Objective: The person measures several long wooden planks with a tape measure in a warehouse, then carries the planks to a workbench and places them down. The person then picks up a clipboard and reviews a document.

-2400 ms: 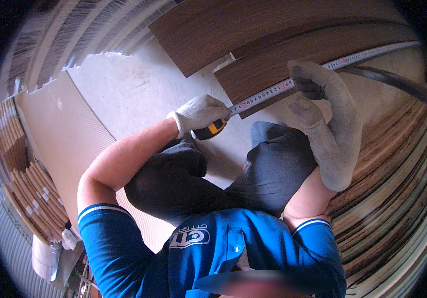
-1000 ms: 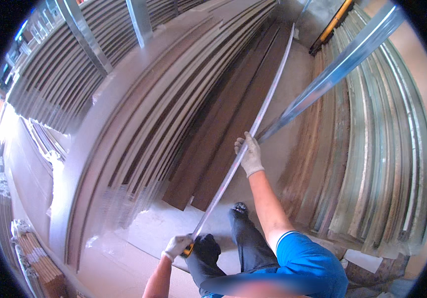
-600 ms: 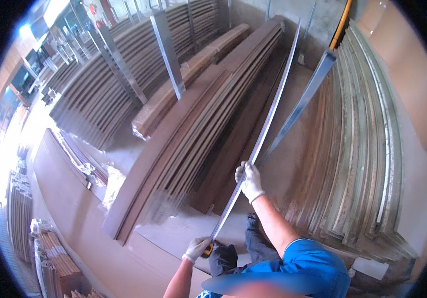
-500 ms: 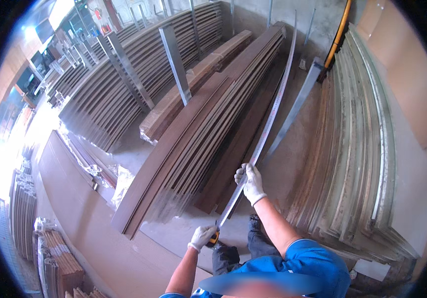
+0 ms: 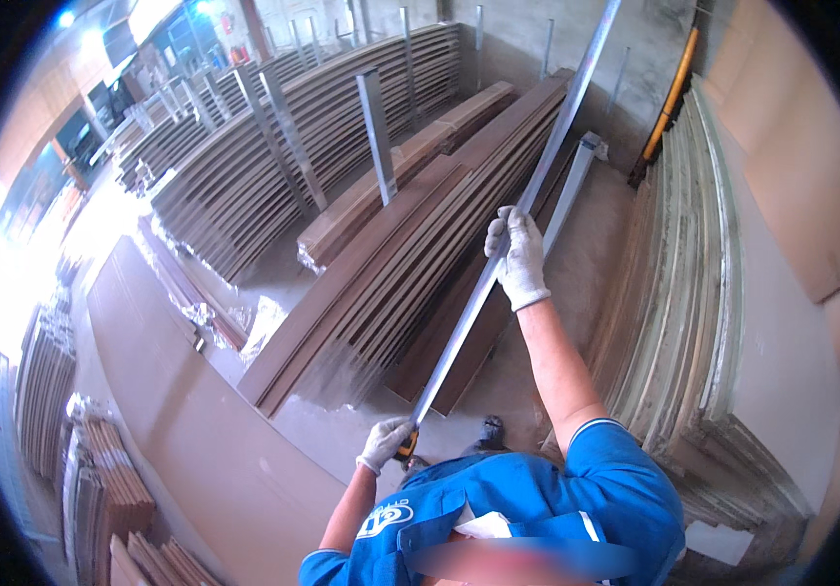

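A tape measure point(image 5: 406, 445) with a yellow and black case sits in my gloved left hand point(image 5: 386, 444), which is closed around it near my legs. Its long pale blade point(image 5: 459, 337) runs out from the case, up and away to the right, past the top edge of the picture. Farther along, my gloved right hand point(image 5: 519, 258) grips the blade with the arm stretched forward. Below the blade lie stacked brown boards point(image 5: 410, 264). Where the blade's far end rests is out of view.
Upright metal posts point(image 5: 376, 137) stand among the board stacks point(image 5: 244, 176) on the left. A metal beam point(image 5: 566, 200) lies right of the brown boards. Tall panels point(image 5: 683, 273) lean on the right, beside a yellow pole point(image 5: 672, 98). Bundled strips point(image 5: 117, 479) stand at lower left.
My right hand has moved up and forward, still on the blade. The blade now rises higher, beyond the top edge. My left hand has shifted slightly left and up with the case.
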A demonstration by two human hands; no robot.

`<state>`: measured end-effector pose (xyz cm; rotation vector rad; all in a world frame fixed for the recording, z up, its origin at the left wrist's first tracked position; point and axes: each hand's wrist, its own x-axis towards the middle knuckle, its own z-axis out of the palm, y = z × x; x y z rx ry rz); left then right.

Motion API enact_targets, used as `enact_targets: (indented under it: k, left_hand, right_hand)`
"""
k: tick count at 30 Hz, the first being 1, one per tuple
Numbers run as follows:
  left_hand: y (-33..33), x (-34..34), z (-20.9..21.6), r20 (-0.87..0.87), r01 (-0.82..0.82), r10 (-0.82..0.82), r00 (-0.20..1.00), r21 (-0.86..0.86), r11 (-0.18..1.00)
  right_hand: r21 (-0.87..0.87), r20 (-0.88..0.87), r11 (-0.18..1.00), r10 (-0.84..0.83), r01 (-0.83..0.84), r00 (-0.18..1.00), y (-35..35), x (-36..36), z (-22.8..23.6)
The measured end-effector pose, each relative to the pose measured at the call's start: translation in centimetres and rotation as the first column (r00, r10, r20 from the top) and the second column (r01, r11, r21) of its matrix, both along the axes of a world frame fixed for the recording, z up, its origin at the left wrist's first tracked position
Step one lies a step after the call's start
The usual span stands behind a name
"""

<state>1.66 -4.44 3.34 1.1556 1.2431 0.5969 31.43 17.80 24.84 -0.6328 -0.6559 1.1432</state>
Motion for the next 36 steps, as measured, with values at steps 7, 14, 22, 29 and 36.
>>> enact_targets:
  k: [7,14,22,29,36]
  left_hand:
    - [1.5,1.9,2.4,0.056,-0.055,0.053,0.997,0.048,0.997]
    - [1.2,1.4,2.5,0.07,-0.048,0.045,0.997,0.034,0.998]
    - [1.6,0.7,1.8,0.132,-0.039,0.035,0.991,0.026,0.999]
    - [2.6,-0.2,2.4,0.214,-0.066,0.057,0.975,0.035,0.997]
    - [2.2,-2.5,2.3,0.242,-0.071,0.065,0.968,0.016,0.997]
  right_hand:
    - [-0.046,-0.014,0.996,0.069,-0.07,0.998,-2.0,-2.4,2.1]
    - [0.036,-0.002,0.997,0.067,-0.067,0.998,-3.2,-3.1,1.8]
    - [-0.024,0.149,0.979,0.202,-0.201,0.968,-5.2,-5.7,-0.1]
    - [-0.065,0.258,0.944,0.328,-0.322,0.909,-8.0,-9.7,-3.3]
    - [-0.086,0.492,0.942,0.324,-0.325,0.808,-9.0,-11.6,-7.0]
